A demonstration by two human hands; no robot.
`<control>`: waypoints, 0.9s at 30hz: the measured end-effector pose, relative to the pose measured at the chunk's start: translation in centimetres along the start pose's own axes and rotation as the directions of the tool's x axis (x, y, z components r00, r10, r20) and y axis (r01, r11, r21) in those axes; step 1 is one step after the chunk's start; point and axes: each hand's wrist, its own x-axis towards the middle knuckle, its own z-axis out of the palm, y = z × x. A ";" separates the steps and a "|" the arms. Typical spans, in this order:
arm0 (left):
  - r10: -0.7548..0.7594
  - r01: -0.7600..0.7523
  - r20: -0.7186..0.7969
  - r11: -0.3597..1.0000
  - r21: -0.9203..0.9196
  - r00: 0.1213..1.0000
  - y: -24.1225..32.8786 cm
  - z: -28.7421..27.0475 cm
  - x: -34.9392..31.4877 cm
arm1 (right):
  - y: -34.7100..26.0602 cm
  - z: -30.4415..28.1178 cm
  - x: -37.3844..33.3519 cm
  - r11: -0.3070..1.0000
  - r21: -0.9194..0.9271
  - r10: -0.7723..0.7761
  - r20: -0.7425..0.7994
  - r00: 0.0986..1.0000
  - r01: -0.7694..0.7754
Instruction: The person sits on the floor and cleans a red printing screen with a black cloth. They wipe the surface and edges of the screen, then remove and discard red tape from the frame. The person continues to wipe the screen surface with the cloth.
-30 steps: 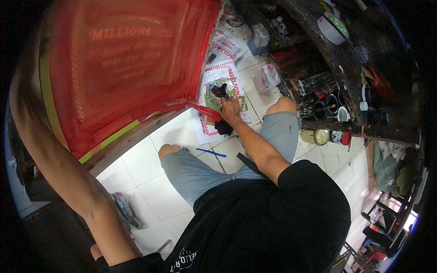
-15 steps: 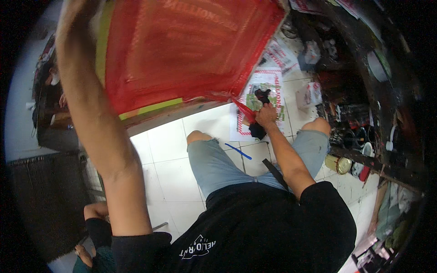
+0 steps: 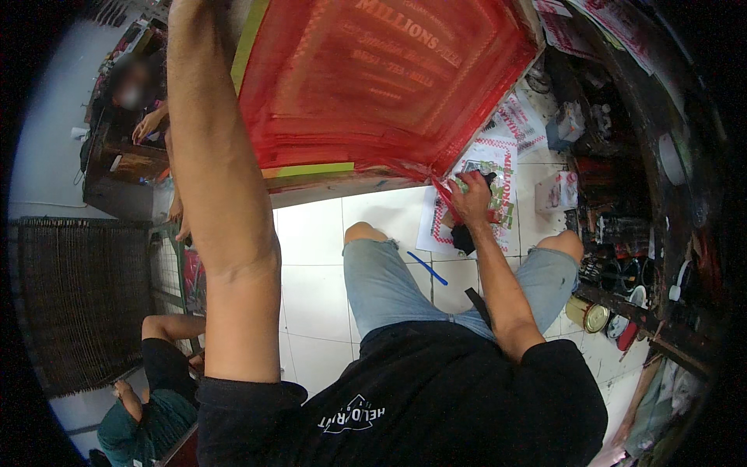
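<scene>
My left arm reaches past the top edge beside a framed printing screen (image 3: 342,86); the hand itself is out of sight. Red ink coats the mesh, with pale lettering showing through, and the frame is tilted up. Below its near right corner, my right hand (image 3: 471,201) closes around a thin red strip (image 3: 446,199) that hangs from that corner. Black cloth (image 3: 464,239) shows below the hand, with more black above the fingers. Under the hand lies a white printed sheet (image 3: 433,224) with red and green patterns.
A blue stick-like strip (image 3: 428,268) lies on the white tiles between my knees. To the right are a white box (image 3: 556,191), a gold tin (image 3: 589,315) and a dark cluttered shelf. Another person's hands (image 3: 149,123) are at the left; someone sits at the lower left (image 3: 148,424).
The whole view has shifted, so things sit further right. My right hand has moved slightly up and left over the sheet, against the red strip. The screen stays tilted up.
</scene>
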 end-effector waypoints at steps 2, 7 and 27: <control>-0.021 0.022 -0.005 0.999 0.047 1.000 -0.5 -0.4 0.4 | -4.2 0.7 1.6 0.982 0.171 -0.083 0.040 0.996 0.075; -0.016 0.017 0.020 0.999 -0.040 1.000 -0.6 -0.3 0.8 | -9.5 4.1 3.7 0.929 0.057 -0.368 0.034 0.929 0.366; 0.017 -0.018 0.018 0.996 0.092 1.000 1.8 2.7 1.0 | -6.5 2.2 3.2 0.981 0.025 -0.194 0.236 0.952 0.194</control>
